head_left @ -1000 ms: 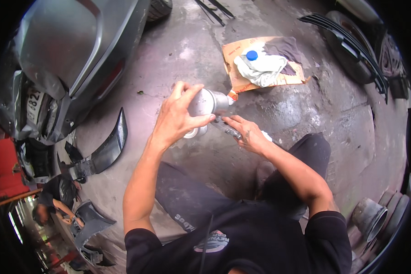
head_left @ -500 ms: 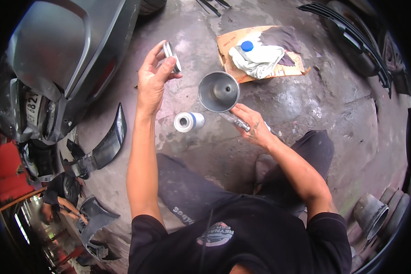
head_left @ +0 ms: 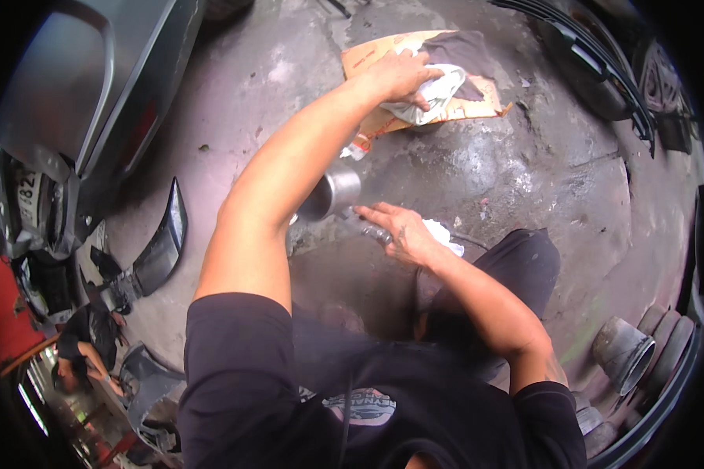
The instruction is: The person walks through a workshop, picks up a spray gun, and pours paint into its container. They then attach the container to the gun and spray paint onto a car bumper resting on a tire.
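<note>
My left hand (head_left: 403,76) reaches over a flattened piece of cardboard (head_left: 485,102), its fingers curled on a bunched white cloth (head_left: 438,95); whatever lies under the palm is hidden. A dark cloth (head_left: 457,51) lies beside it on the cardboard. In my right hand (head_left: 411,238) is a spray gun (head_left: 377,233), its round metal cup (head_left: 341,190) tipped to the left below my left forearm. White cloth or paper (head_left: 446,237) shows beside the right wrist.
A grey car bumper (head_left: 62,78) stands at the left, with a curved dark trim piece (head_left: 160,254) near it. Black car parts (head_left: 594,70) lie at the upper right. A grey bucket-like container (head_left: 624,356) sits at the lower right. Another person (head_left: 90,344) works at the lower left.
My left hand has moved forward and right from holding up a round lid to the white cloth. The spray gun's cup has tipped leftward. The blue cap and most of the white can are now hidden.
</note>
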`<state>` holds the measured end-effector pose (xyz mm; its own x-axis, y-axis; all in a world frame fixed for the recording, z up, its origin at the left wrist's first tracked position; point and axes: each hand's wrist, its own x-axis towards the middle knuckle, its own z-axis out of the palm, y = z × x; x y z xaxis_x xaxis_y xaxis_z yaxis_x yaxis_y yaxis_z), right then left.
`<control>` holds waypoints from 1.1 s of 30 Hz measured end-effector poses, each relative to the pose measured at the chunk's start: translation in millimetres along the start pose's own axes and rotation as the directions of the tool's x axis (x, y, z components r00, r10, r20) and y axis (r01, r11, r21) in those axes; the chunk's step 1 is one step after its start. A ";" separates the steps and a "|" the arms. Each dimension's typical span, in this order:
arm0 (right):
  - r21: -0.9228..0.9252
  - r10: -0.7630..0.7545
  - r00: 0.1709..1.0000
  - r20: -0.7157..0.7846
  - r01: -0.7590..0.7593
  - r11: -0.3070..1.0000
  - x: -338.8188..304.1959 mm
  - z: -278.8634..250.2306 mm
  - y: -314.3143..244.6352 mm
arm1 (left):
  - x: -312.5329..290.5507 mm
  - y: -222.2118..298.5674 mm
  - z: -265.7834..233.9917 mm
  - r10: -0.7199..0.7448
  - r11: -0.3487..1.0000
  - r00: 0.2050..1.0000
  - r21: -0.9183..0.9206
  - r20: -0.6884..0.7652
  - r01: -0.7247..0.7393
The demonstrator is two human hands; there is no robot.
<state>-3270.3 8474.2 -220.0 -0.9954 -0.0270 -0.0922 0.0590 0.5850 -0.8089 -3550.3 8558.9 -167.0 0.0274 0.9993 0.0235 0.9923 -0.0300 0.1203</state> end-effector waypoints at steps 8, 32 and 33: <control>0.028 0.036 0.996 -0.087 -0.033 0.999 8.1 -17.1 26.1 | -241.1 -9.1 -54.5 -0.817 0.556 0.308 -0.807 -0.488 0.199; -0.027 0.048 0.999 -0.006 -0.048 0.998 32.0 20.9 56.2 | -340.7 102.3 42.3 -0.927 0.359 0.276 -0.811 -0.254 0.461; 0.000 0.052 0.999 0.007 -0.052 0.999 34.9 22.0 52.6 | -342.5 98.8 26.6 -0.905 0.409 0.326 -0.775 -0.274 0.482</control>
<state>-3300.3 8486.2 -278.5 -0.9904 -0.0026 -0.1384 0.1107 0.5860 -0.8027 -3458.4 8214.2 -189.6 -0.9219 0.3477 0.1712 0.3254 0.4543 0.8293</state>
